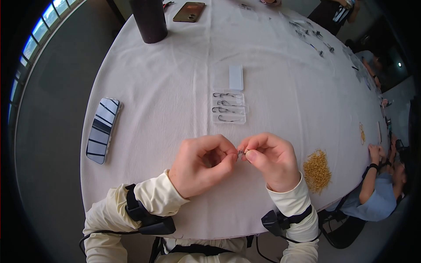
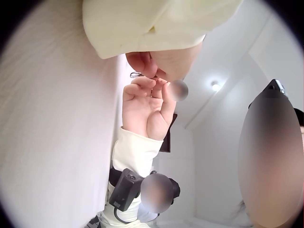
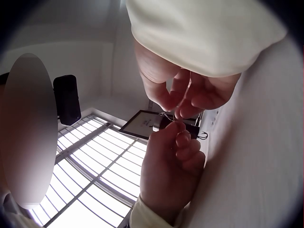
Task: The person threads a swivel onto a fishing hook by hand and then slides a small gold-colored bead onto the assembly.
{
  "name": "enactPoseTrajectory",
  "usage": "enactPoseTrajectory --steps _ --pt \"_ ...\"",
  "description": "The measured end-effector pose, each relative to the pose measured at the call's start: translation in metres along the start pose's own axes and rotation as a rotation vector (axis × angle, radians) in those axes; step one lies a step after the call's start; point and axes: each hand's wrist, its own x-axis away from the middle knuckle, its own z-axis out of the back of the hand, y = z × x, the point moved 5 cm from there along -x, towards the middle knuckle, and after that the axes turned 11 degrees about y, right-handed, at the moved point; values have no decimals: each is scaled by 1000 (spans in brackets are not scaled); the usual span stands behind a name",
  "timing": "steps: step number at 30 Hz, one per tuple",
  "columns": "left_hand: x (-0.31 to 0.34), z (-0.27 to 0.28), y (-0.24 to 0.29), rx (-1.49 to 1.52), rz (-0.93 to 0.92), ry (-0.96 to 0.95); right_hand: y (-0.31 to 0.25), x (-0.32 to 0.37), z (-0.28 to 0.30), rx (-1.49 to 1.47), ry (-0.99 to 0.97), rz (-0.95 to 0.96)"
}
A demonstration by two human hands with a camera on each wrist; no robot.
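Note:
Over the near middle of the table, my left hand [image 1: 204, 164] pinches a small dark hook [image 1: 240, 153] between thumb and forefinger. Its curved points [image 3: 203, 136] stick out past the fingers in the right wrist view. My right hand [image 1: 274, 160] meets it fingertip to fingertip, thumb and forefinger pinching a small thin piece, mostly hidden; I cannot tell its kind. Beyond the hands lies a clear compartment box [image 1: 230, 122] with several dark hooks [image 1: 226, 110] in its rows. To the right of my right hand is a heap of thin gold-coloured pieces [image 1: 317, 171].
A phone [image 1: 103, 130] lies at the left table edge, another phone [image 1: 188, 12] at the back. A dark tumbler [image 1: 149, 22] stands at the back left. A pale flat case [image 1: 236, 77] adjoins the box. Another person [image 1: 379, 188] sits at the right.

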Motion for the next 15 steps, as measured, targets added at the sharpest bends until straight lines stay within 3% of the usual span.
enactPoseTrajectory --steps 9,15 --pt "0 2 5 50 4 67 -3 1 3 39 -54 -58" --pt "0 4 6 169 80 48 -7 0 6 55 -87 23"
